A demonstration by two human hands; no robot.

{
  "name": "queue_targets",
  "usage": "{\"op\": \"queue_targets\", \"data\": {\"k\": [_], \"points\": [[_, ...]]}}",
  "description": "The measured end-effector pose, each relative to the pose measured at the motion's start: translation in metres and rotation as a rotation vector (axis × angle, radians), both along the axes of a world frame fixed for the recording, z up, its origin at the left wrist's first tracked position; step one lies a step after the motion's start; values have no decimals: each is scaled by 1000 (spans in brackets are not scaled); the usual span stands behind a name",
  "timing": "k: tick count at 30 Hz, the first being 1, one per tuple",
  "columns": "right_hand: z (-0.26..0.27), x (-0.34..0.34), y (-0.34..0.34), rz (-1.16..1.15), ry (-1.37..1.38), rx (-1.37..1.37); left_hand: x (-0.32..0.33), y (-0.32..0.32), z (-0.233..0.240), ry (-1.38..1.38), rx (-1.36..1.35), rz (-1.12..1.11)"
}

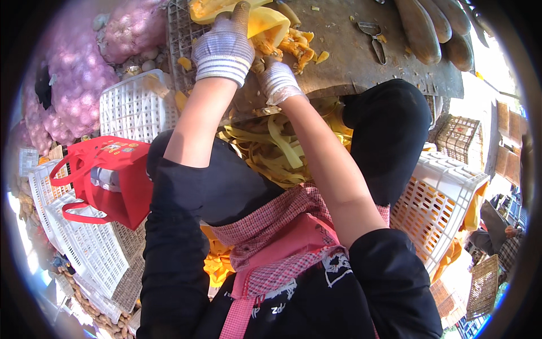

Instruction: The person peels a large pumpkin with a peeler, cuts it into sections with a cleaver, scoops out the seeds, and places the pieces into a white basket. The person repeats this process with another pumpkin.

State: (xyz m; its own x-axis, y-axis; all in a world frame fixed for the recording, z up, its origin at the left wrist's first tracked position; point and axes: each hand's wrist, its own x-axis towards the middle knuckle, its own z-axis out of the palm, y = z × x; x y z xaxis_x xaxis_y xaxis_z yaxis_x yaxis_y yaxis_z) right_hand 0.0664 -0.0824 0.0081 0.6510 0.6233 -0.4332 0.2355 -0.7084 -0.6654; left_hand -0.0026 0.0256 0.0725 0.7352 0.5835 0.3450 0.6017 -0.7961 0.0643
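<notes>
My left hand [224, 46], in a striped knit glove, grips a peeled, cut-open piece of orange squash [267, 23] over the board's left end. Close below it, my right hand [275, 76], also gloved, has its fingers at the stringy seed pulp [296, 46]; whether it holds a tool is hidden. Pulp lies on the worn board [338, 63] beside the squash. Farther right on the board rests a metal peeler [374, 40]. Several whole, unpeeled squashes [419, 34] lie at the upper right. Long yellow peels [279, 144] are heaped below the board, between the knees.
A white plastic crate [137, 106] and pink net sacks [70, 84] stand at the left. A red bag [114, 178] is beside the left knee, near stacked crates [84, 241]. Another white crate [440, 203] stands at the right. Part of another person [510, 245] shows at the far right.
</notes>
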Motion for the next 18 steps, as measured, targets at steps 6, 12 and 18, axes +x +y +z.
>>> {"op": "queue_targets", "data": {"k": [6, 12, 18], "points": [[-49, -10, -13, 140, -80, -93, 11, 19, -12, -33, -21, -35], [8, -4, -12, 29, -124, 326, 2, 24, 3, -30, -46, -19], [-3, 22, 8, -59, -88, 299, 12, 25, -11, -72, 6, 34]]}}
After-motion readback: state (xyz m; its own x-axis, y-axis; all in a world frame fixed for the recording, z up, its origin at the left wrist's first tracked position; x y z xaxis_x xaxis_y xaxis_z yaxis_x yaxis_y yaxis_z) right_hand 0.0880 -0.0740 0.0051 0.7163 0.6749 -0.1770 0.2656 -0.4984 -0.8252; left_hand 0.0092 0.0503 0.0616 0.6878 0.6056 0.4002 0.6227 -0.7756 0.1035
